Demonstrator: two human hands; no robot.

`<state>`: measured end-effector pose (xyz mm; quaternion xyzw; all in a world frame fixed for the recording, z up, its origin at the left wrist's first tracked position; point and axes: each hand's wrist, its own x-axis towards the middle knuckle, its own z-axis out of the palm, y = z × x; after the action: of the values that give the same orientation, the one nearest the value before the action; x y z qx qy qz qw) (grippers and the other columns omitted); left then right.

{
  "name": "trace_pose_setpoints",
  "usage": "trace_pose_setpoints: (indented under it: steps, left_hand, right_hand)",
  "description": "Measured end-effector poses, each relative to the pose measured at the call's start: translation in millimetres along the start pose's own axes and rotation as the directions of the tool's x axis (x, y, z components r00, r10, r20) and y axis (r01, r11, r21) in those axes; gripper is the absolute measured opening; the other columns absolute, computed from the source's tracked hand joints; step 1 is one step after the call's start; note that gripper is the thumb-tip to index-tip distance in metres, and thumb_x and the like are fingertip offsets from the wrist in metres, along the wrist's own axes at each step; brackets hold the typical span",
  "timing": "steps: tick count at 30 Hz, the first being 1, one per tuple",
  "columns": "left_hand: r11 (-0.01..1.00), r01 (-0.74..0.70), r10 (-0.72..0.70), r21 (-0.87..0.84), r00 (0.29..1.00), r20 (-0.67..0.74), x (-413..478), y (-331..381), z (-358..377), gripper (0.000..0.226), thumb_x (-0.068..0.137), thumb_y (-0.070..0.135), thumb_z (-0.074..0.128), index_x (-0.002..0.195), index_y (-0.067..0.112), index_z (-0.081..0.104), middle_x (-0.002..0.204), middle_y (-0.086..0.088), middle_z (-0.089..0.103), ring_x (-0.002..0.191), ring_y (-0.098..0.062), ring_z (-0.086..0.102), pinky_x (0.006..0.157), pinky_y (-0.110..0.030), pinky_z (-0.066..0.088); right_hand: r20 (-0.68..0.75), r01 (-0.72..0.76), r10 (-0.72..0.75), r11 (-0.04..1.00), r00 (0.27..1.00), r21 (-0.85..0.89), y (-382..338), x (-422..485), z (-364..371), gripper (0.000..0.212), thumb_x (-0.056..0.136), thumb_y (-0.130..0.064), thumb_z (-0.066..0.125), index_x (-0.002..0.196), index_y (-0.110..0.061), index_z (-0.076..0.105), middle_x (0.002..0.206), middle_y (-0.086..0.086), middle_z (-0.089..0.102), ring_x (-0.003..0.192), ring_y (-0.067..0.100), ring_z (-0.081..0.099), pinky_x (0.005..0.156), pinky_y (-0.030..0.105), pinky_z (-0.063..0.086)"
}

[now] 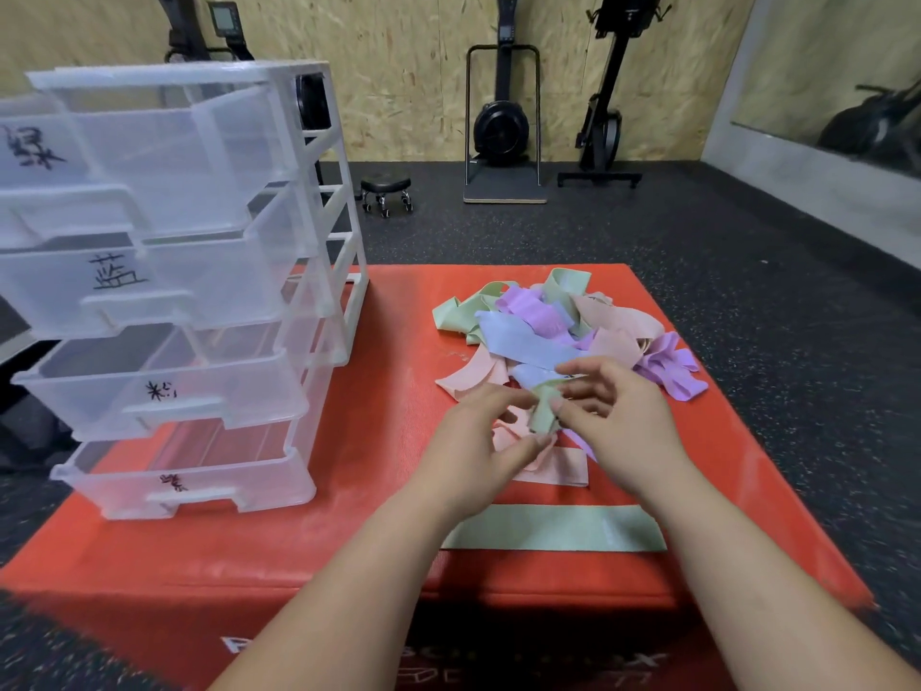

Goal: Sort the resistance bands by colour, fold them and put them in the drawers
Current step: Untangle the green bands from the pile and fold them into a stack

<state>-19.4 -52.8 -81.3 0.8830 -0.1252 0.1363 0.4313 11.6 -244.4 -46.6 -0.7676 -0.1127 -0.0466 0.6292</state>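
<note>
On the right half of the red padded plyo box (299,556), toward its far edge: a mixed pile of resistance bands (548,326) in green, purple, blue and pink, tangled and overlapping, with one purple loop reaching to the right edge.

Surroundings: a speckled black rubber floor (722,291), a chipboard wall (408,67), a small wheeled stool (386,192), upright exercise machines (501,127) against the wall and a mirror (822,92) at far right. All stand well apart from the box.

Hands: the left hand (478,441) and right hand (623,431) meet at the near side of the pile. Each pinches one green resistance band (544,413) between thumb and curled fingers, the band bunched upright between them. Both forearms cross the front edge.

Laid out: a flat pink band (563,468) lies just under the hands and is partly hidden by them. A flat green band (553,528) lies parallel to the front edge and nearer to it.

Container: a clear plastic drawer unit (344,231) at the left rear corner, its four drawers all pulled out toward the left front. The top drawer (149,157), second drawer (164,281), third drawer (174,386) and bottom drawer (199,476) each bear a handwritten black label (characters blurred). Through their walls only the frame and red surface show.

Open room: bare red surface runs between the unit and the pile, and along the front left corner.
</note>
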Motion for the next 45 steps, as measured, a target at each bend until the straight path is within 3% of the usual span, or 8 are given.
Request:
trace_pose_setpoints:
  steps: [7,11,15,21,33,37,42,45]
  left_hand:
    - [0.966,0.192,-0.204,-0.174,0.978,-0.054,7,-5,3,0.012,0.093,0.029,0.075,0.105,0.03,0.076,0.087,0.012,0.078,0.082,-0.01,0.073,0.078,-0.041,0.059]
    - [0.948,0.248,-0.267,-0.201,0.961,-0.073,12,-18,-1,0.015,0.094,0.033,0.064,0.097,0.025,0.076,0.082,-0.005,0.075,0.082,-0.029,0.07,0.082,-0.054,0.056]
    - [0.934,0.244,-0.254,-0.259,0.967,-0.003,14,-22,-1,0.018,0.096,0.041,0.066,0.094,0.026,0.076,0.087,-0.009,0.076,0.083,-0.031,0.07,0.083,-0.056,0.056]
    - [0.946,0.218,-0.237,-0.24,0.97,-0.05,17,-25,-7,0.007,0.099,0.018,0.072,0.095,0.023,0.075,0.07,0.011,0.068,0.066,-0.005,0.059,0.066,-0.029,0.05]
    - [0.902,0.203,-0.369,-0.381,0.822,-0.434,17,-39,-41,0.008,0.1,0.021,0.072,0.101,0.024,0.08,0.086,0.009,0.077,0.074,-0.005,0.066,0.077,-0.033,0.059]
    - [0.864,0.234,-0.452,-0.446,0.751,-0.481,12,-52,-56,0.009,0.102,0.024,0.069,0.104,0.025,0.079,0.093,-0.002,0.079,0.076,-0.008,0.067,0.076,-0.035,0.059]
    - [0.841,0.292,-0.49,-0.455,0.767,-0.415,1,-61,-66,0.007,0.1,0.021,0.072,0.102,0.022,0.079,0.091,0.002,0.081,0.075,-0.005,0.068,0.076,-0.03,0.057]
    - [0.821,0.344,-0.521,-0.456,0.778,-0.352,-7,-62,-68,0.004,0.098,0.018,0.075,0.098,0.018,0.079,0.089,-0.001,0.079,0.074,-0.009,0.067,0.07,-0.03,0.057]
  right_hand:
    - [0.207,-0.013,0.006,0.999,0.978,0.033,2,2,3,0.034,0.094,0.005,0.068,0.12,-0.018,0.069,0.108,-0.002,0.08,0.108,0.011,0.074,0.098,0.034,0.058]
    - [0.11,0.115,-0.084,0.943,0.99,-0.313,18,15,2,0.034,0.093,-0.011,0.074,0.121,-0.03,0.071,0.117,-0.017,0.074,0.11,0.004,0.069,0.098,0.039,0.057]
    - [0.293,0.289,-0.158,0.827,0.943,-0.483,22,20,8,0.046,0.095,-0.026,0.073,0.139,-0.034,0.062,0.139,-0.019,0.062,0.132,0.005,0.052,0.113,0.033,0.041]
    - [0.355,0.302,-0.125,0.811,0.927,-0.501,27,24,19,0.041,0.094,-0.026,0.072,0.132,-0.037,0.064,0.113,-0.018,0.069,0.11,0.009,0.062,0.098,0.033,0.047]
    - [0.191,0.257,-0.175,0.565,0.966,-0.784,44,43,-36,0.014,0.084,-0.028,0.08,0.096,-0.032,0.074,0.08,-0.02,0.059,0.091,0.022,0.054,0.08,0.043,0.047]
    - [0.152,0.192,-0.119,0.574,0.981,-0.796,45,35,-63,0.015,0.084,-0.025,0.081,0.092,-0.035,0.075,0.087,-0.017,0.069,0.091,0.019,0.057,0.078,0.041,0.049]
    - [0.156,0.083,0.022,0.769,0.987,-0.634,44,21,-83,0.012,0.092,-0.019,0.075,0.089,-0.029,0.07,0.085,-0.014,0.073,0.08,0.002,0.064,0.074,0.032,0.05]
    - [0.14,-0.015,0.107,0.841,0.984,-0.541,43,11,-89,0.009,0.095,-0.016,0.074,0.094,-0.024,0.07,0.08,-0.002,0.074,0.07,0.016,0.067,0.071,0.039,0.057]
